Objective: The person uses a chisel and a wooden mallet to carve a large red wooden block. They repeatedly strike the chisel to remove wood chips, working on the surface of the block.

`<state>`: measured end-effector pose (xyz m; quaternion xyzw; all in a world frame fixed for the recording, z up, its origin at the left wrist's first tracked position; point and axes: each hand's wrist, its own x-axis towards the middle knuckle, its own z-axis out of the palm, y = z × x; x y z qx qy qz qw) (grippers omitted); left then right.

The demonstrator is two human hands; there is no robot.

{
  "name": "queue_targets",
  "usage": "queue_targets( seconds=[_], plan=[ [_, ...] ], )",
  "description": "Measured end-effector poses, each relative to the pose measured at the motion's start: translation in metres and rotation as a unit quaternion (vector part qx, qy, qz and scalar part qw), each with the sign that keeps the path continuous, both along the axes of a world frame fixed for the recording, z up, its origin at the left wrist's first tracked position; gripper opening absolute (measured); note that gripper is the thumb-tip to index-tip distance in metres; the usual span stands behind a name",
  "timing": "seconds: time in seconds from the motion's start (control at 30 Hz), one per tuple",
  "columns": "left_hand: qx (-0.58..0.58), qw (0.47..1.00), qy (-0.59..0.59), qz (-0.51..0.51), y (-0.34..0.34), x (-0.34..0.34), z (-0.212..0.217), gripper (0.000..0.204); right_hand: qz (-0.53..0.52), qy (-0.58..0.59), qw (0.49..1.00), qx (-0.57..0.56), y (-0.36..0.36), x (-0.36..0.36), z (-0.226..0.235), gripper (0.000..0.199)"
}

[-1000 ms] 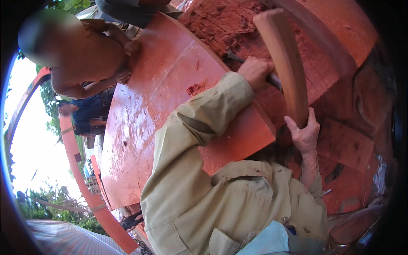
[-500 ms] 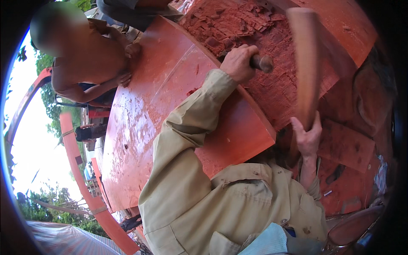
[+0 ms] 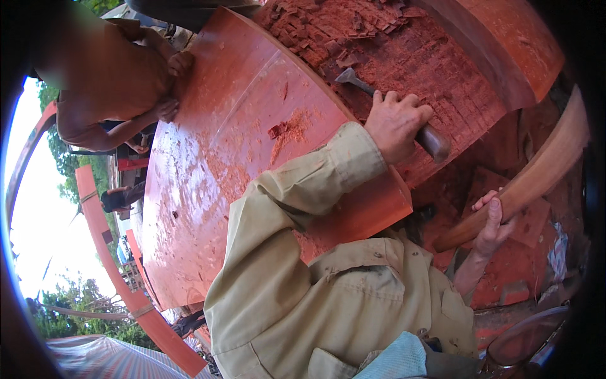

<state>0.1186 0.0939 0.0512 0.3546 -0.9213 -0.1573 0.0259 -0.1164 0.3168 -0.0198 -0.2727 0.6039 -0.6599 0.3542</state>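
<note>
My left hand (image 3: 396,125) is wrapped round a chisel (image 3: 433,144), its wooden handle end sticking out at the right. The metal tip points up and left at the rough, chipped surface of a large reddish timber (image 3: 435,69). In my right hand (image 3: 492,228), lower right, is a curved wooden club (image 3: 548,158), its thick end raised to the right, apart from the chisel. Under my left forearm lies the smooth, glossy face of the reddish wood (image 3: 246,126), with shavings and a small dark-red chip (image 3: 276,131) on it.
Another person (image 3: 113,82) leans on the far left edge of the wood, both hands on it. Loose chips (image 3: 315,38) cover the carved face. Long curved reddish beams (image 3: 120,271) stand at the left. Eyeglasses (image 3: 524,341) show at the lower right.
My left hand has moved right and down with the chisel, and the metal blade now shows. The club has swung away to the right and lower. The view has shifted slightly.
</note>
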Motion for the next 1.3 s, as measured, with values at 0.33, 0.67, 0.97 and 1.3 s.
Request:
queue_targets(
  seconds=[0.33, 0.67, 0.97, 1.3],
  plan=[
    [0.018, 0.998, 0.054, 0.026, -0.005, 0.007, -0.009, 0.04, 0.09, 0.049, 0.975, -0.197, -0.037, 0.024, 0.033, 0.043],
    [0.013, 0.999, 0.036, 0.028, -0.013, 0.01, -0.022, 0.047, 0.06, 0.065, 0.993, -0.08, -0.028, 0.05, 0.036, 0.041],
    [-0.043, 0.997, -0.001, 0.06, -0.017, 0.012, -0.027, 0.033, 0.167, 0.198, 0.964, 0.053, -0.041, 0.068, 0.001, 0.046],
    [-0.134, 0.986, 0.093, -0.024, -0.068, -0.005, -0.006, 0.031, 0.019, 0.072, 0.997, -0.036, -0.016, 0.024, 0.018, 0.038]
  ],
)
